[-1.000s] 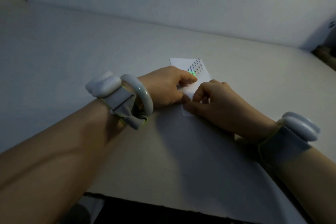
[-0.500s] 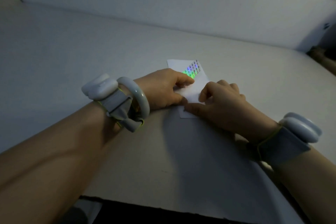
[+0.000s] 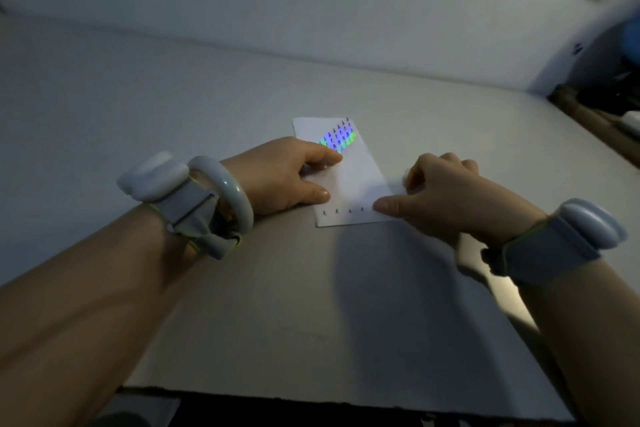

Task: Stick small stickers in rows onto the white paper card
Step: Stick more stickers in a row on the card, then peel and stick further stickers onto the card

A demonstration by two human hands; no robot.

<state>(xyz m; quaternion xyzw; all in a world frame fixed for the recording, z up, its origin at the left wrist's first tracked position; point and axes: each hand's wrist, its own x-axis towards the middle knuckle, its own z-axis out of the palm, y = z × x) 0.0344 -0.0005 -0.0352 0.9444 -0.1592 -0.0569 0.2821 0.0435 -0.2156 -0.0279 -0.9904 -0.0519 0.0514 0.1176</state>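
Observation:
A white paper card (image 3: 353, 180) lies on the table in the middle of the view. A row of several small dark stickers (image 3: 343, 211) runs along its near edge. At its far end lies a shiny rainbow sticker sheet (image 3: 337, 139) with rows of small dark stickers. My left hand (image 3: 280, 177) rests on the card's left side, index finger on the sheet's near edge and thumb on the card. My right hand (image 3: 446, 198) sits at the card's right edge with fingers curled, its thumb tip pressing the near right corner beside the row.
The card lies on a wide pale grey table (image 3: 173, 121) with a white wall behind. The table's near edge (image 3: 311, 399) runs across the bottom. Dark clutter (image 3: 609, 94) stands off the table's far right. Both wrists wear white bands.
My right hand has slid right off the card's middle, uncovering the near row of stickers. My left hand has stayed in place on the card and sheet.

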